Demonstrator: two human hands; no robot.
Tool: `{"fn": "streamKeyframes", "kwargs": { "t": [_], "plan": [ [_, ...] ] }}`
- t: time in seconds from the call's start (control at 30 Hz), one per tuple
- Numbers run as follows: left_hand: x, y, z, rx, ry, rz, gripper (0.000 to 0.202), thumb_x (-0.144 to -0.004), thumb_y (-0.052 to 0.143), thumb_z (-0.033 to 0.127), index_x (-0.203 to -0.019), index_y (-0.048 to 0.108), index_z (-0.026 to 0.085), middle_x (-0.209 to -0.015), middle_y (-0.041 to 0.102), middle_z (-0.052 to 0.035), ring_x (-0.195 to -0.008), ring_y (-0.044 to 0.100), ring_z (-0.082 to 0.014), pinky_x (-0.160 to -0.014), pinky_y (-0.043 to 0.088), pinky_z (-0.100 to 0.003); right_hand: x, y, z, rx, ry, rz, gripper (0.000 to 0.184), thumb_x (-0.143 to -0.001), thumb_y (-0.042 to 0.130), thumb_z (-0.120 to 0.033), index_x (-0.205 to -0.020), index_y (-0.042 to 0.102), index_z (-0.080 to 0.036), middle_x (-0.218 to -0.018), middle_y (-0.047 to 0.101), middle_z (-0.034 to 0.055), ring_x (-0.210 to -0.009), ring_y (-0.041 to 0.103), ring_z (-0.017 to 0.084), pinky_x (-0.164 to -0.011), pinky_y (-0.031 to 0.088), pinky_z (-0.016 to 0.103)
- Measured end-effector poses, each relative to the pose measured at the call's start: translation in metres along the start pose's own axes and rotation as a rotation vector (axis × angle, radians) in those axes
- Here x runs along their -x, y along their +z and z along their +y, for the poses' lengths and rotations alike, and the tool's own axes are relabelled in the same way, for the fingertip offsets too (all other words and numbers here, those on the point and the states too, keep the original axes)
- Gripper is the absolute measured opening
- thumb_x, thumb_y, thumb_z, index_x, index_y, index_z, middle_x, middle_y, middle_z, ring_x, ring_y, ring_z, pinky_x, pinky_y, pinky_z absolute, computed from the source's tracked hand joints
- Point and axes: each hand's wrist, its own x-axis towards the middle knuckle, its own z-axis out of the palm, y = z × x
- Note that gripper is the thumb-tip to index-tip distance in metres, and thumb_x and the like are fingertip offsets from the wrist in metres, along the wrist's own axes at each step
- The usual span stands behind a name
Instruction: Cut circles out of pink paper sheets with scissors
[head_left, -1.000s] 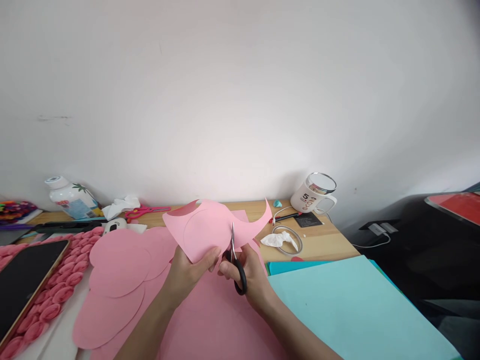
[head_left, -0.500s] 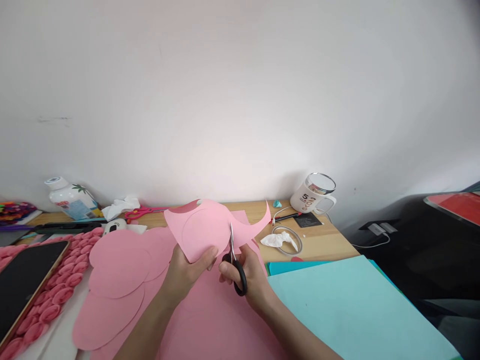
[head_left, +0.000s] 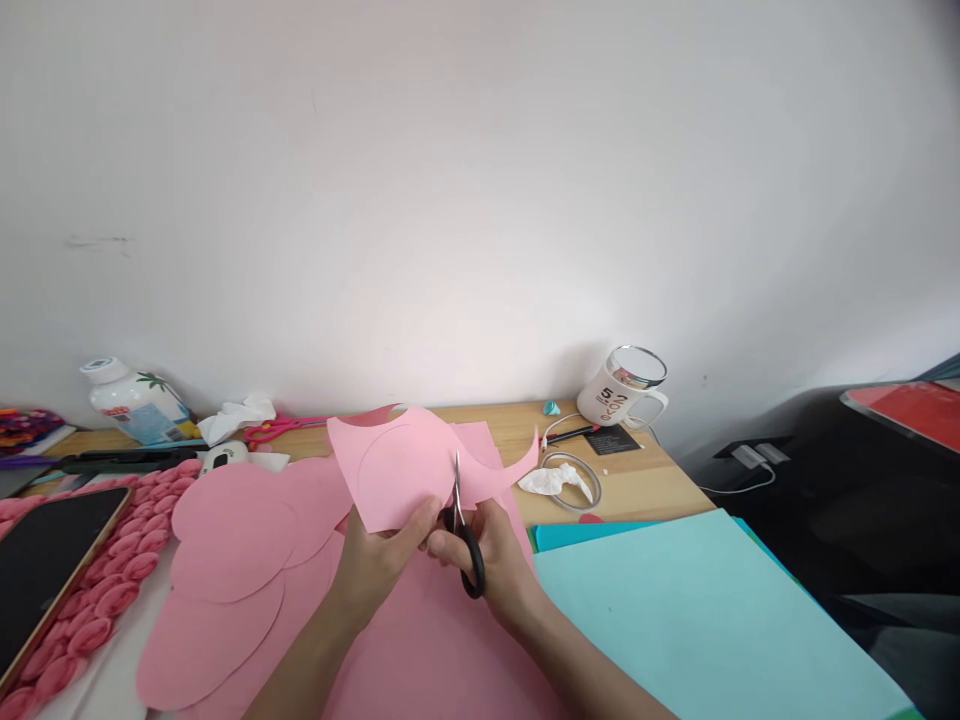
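Note:
My left hand [head_left: 375, 560] pinches the lower edge of a pink paper sheet [head_left: 397, 465] held up over the desk, with a circle drawn on it. My right hand [head_left: 495, 560] grips black-handled scissors [head_left: 463, 535], their blades reaching up into the sheet along the circle's right side. A curved pink strip [head_left: 517, 465] hangs off to the right of the blades. Under both hands lies a large pink sheet [head_left: 435, 650].
Cut pink circles [head_left: 232, 540] lie stacked at left beside a pink knitted mat [head_left: 105, 590] and a dark tablet [head_left: 37, 570]. A teal sheet [head_left: 697, 620] lies at right. At the back stand a white mug [head_left: 622, 390], a tape ring [head_left: 577, 475], pink scissors [head_left: 277, 428] and a bottle [head_left: 135, 405].
The scissors have cut further up along the circle, and the strip to the right has dropped lower. Both hands and the sheet shifted slightly left.

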Motion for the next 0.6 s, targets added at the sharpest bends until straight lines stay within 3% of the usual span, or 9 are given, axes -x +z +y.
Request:
{"fn": "streamKeyframes", "kwargs": {
  "t": [0.13,0.37,0.6],
  "plan": [
    [-0.001,-0.001,-0.004,-0.038,0.028,0.006,0.017,-0.071,0.063,0.029,-0.058,0.056,0.019,-0.052,0.052,0.0024,-0.05,0.051,-0.0135,-0.047,0.045,-0.025,-0.001,0.0,-0.003,0.004,-0.043,-0.012,0.044,-0.065,0.072,-0.051,-0.092,0.058,-0.019,-0.062,0.06,0.0009,-0.06,0.057,0.02,-0.049,0.042,0.027],
    [0.003,0.005,0.009,-0.023,-0.007,0.048,0.015,-0.07,0.061,0.027,-0.057,0.058,0.019,-0.053,0.056,0.0013,-0.052,0.053,-0.0141,-0.049,0.045,-0.025,0.0,-0.003,-0.004,0.052,-0.041,-0.04,0.038,-0.068,0.069,-0.051,-0.084,0.063,-0.016,-0.059,0.057,0.0005,-0.058,0.055,0.019,-0.053,0.042,0.028],
    [0.004,0.008,0.018,0.044,-0.001,-0.022,0.023,-0.071,0.058,0.026,-0.05,0.051,0.021,-0.046,0.048,0.004,-0.045,0.048,-0.012,-0.045,0.043,-0.025,0.001,-0.001,-0.009,0.066,-0.074,-0.035,0.035,-0.069,0.068,-0.05,-0.082,0.064,-0.018,-0.058,0.057,0.0002,-0.055,0.051,0.016,-0.053,0.038,0.027]
  ]
}}
